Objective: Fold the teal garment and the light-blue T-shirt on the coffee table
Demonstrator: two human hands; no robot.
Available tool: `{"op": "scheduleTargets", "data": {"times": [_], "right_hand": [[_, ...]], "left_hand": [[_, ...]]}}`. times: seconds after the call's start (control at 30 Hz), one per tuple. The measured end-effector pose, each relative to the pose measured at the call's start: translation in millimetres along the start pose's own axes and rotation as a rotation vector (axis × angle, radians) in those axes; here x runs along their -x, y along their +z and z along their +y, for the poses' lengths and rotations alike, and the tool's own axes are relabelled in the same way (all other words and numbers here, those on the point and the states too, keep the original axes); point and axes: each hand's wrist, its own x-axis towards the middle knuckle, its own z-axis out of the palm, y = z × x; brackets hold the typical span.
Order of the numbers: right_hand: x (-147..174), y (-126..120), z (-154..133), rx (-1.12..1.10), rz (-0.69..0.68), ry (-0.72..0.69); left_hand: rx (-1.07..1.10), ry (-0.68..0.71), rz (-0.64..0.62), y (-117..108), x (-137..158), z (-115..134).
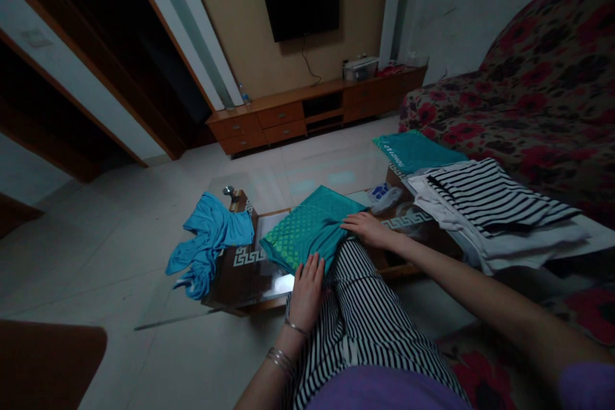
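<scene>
A folded teal shirt (319,218) with a green dotted pattern lies across the glass-topped coffee table's near side and my knees, creased towards its right end. Fingers stretched out, my left hand (308,291) rests on the shirt's near edge. My right hand (368,229) lies over its right corner, fingers extended and the thumb mostly hidden. To the left, a crumpled light blue garment (211,240) hangs partly off the table. On the right, a black-and-white striped garment (500,195) tops a pile of white clothes (523,246). Behind that pile lies another folded teal shirt (418,150) with white lettering.
The coffee table (240,278) has a dark patterned border, with a clear plastic bag (384,198) on it. A floral sofa (528,96) stands at the right. A wooden TV cabinet (283,122) runs along the far wall beneath a television (302,0).
</scene>
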Motion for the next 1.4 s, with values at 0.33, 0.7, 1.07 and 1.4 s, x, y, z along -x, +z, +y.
{"op": "scheduleTargets", "data": {"times": [0.33, 0.7, 1.07, 1.4], "right_hand": [[28.4, -10.5, -3.7, 0.155, 0.031, 0.121], [106.1, -10.2, -94.8, 0.066, 0.188, 0.036], [64.2, 16.9, -102.1, 0.037, 0.212, -0.003], [48.5, -3.7, -78.1, -0.266, 0.243, 0.209]], "left_hand": [[0.175, 0.005, 0.124, -1.6, 20.9, -10.4], [0.302, 0.106, 0.108, -22.5, 53.1, -40.0], [0.558, -0.108, 0.313, -14.7, 29.3, -74.5], [0.956, -0.160, 0.051, -96.3, -85.4, -79.4]]}}
